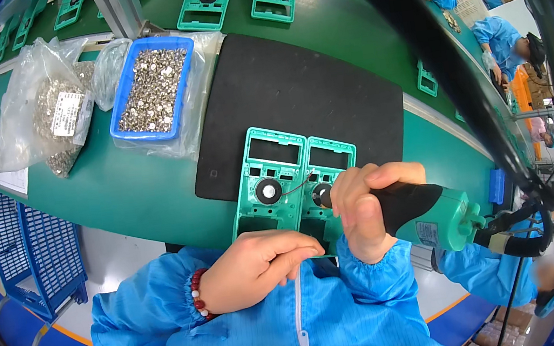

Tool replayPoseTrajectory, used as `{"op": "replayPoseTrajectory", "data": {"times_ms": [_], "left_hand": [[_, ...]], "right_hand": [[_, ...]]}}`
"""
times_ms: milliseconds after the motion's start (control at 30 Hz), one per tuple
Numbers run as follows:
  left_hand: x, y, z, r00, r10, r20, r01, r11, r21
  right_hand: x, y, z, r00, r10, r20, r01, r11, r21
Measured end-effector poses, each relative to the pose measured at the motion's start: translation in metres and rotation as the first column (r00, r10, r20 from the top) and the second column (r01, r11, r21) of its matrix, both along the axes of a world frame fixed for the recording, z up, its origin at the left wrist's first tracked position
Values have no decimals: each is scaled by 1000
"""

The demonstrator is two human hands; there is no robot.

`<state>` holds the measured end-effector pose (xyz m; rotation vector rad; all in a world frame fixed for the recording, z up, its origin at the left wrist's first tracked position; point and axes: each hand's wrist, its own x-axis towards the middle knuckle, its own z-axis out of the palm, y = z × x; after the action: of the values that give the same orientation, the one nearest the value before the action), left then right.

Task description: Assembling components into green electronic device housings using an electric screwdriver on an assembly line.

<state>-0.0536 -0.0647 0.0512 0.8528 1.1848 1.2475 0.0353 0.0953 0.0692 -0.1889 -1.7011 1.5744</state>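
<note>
The right hand (370, 206) is wrapped firmly around a power screwdriver (443, 220), a rounded body of green plastic with a matte black grip, lying at 4 o'clock from the casings. Its nose points toward 9 o'clock over the right casing (335, 175); I cannot tell whether the tip touches. At 7 o'clock the left hand (258, 267) has thumb and fingers drawn together beside the lower edge of the left casing (289, 203); I cannot tell whether it grips anything.

Both casings are green moulded plastic, shallow and ribbed, with rectangular cut-outs, standing edge to edge near the wearer's end of a smooth black mat (315, 90). A round black speaker (268, 190) with a pale centre sits in the left one, a thin wire leading off.

The mat's rounded edges frame an open stretch from 11 to 2 o'clock. Between 10 and 11, a blue plastic tray (117, 130) of small shiny metal parts borders it, its rim raised; a crinkled clear bag (37, 125) slumps at 10. A blue lattice basket (35, 242) stands at 9 o'clock, just beyond the glossy green tabletop (132, 200).
</note>
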Motion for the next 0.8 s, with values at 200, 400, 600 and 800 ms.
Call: {"op": "replayPoseTrajectory", "data": {"times_ms": [200, 400, 600, 800], "left_hand": [[5, 3, -4, 999, -24, -46, 27, 998, 49], [10, 4, -2, 998, 4, 70, -7, 999, 38], [12, 4, -12, 997, -76, 7, 76, 995, 70], [11, 7, -13, 976, -43, -215, 87, 976, 198]], "right_hand": [[7, 6, -8, 994, -39, 100, 28, 993, 111], [11, 6, -14, 983, -96, 155, 84, 993, 82], [9, 6, -15, 970, -139, 199, 99, 975, 197], [10, 9, -17, 980, -104, 170, 73, 981, 178]]}}
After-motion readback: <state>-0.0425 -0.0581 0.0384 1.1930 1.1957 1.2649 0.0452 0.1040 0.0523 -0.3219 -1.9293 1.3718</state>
